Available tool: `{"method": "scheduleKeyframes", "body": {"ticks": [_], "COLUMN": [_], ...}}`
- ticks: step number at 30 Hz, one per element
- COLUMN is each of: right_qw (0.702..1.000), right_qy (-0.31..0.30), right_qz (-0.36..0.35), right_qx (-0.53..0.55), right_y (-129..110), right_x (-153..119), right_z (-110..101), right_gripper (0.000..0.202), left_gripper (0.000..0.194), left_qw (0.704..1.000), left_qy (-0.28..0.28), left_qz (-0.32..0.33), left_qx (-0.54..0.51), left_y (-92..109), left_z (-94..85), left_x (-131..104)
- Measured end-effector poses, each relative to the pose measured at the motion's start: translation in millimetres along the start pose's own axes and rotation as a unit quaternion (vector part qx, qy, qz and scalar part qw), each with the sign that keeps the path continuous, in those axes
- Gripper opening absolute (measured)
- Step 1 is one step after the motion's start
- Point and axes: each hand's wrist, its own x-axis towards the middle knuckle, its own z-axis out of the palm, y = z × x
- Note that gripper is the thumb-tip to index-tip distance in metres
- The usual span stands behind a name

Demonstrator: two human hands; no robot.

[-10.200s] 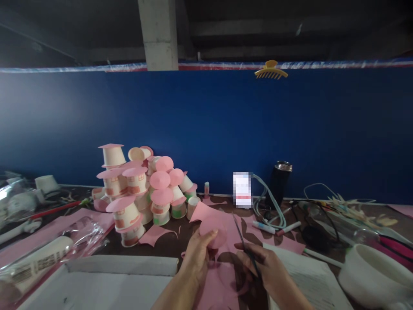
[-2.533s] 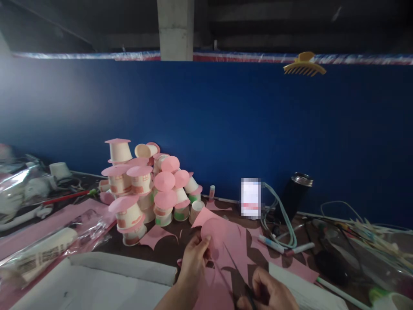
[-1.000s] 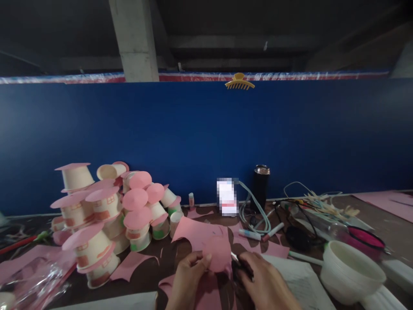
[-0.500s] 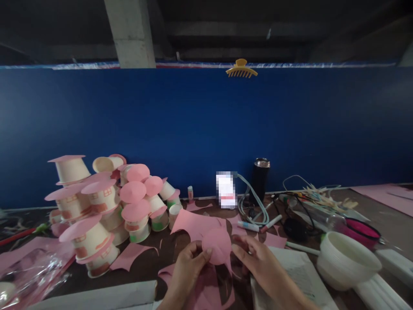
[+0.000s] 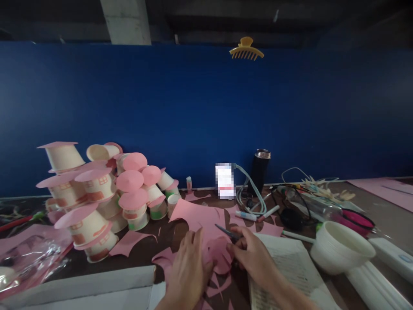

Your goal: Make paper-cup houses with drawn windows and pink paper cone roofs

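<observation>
A round piece of pink paper (image 5: 222, 257) lies low in front of me, over other pink scraps. My left hand (image 5: 190, 262) is laid at its left side, fingers stretched out and thumb near its edge; it grips nothing. My right hand (image 5: 250, 247) is closed on a pair of scissors (image 5: 226, 231), whose dark pointed blade sticks out to the left; their handles are hidden by my fingers. The right fingertips also reach the circle's right edge. Behind lies a larger pink sheet (image 5: 196, 215) with curved cut-outs.
Stacked paper cups with pink paper roofs (image 5: 97, 185) stand at left. A phone (image 5: 225, 181), a black bottle (image 5: 260, 172), a cable (image 5: 254, 189) and markers (image 5: 247, 215) are behind. White bowls (image 5: 342, 247) and a printed booklet (image 5: 290, 267) lie at right, a white box (image 5: 97, 284) at front left.
The pink circle, earlier held up between both hands, is now lower. Scissors have appeared in my right hand. My left fingers have left their pinch and stretched out. The view has tilted down.
</observation>
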Motion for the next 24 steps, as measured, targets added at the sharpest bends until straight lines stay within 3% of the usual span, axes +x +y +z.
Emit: {"method": "scheduleKeyframes", "body": {"ticks": [2, 7, 15, 19, 24], "right_qw": [1.0, 1.0, 1.0, 0.998, 0.992], "right_qy": [0.0, -0.002, -0.004, 0.001, 0.073], "right_qz": [-0.006, -0.012, -0.021, -0.058, -0.059], "right_qx": [-0.001, -0.003, 0.0, 0.02, 0.083], "right_y": [0.5, -0.8, -5.7, -7.9, -8.8], "right_x": [-0.1, -1.4, -6.3, -8.7, 5.1], "right_z": [0.2, 1.2, 6.9, 6.3, -12.4], "right_gripper": [0.036, 0.033, 0.032, 0.029, 0.027], "left_gripper": [0.054, 0.021, 0.017, 0.019, 0.023], "left_qw": [0.998, 0.986, 0.988, 0.989, 0.996], "left_qy": [0.002, -0.1, -0.116, -0.125, -0.086], "left_qz": [0.056, 0.136, 0.099, 0.062, 0.03], "left_qx": [0.029, -0.007, 0.022, 0.053, 0.011], "left_y": [8.8, 26.5, 14.8, 14.3, 18.0], "left_z": [-4.8, -2.9, 20.2, 19.1, 12.9], "left_x": [-2.0, -4.6, 0.3, 2.3, 2.2]}}
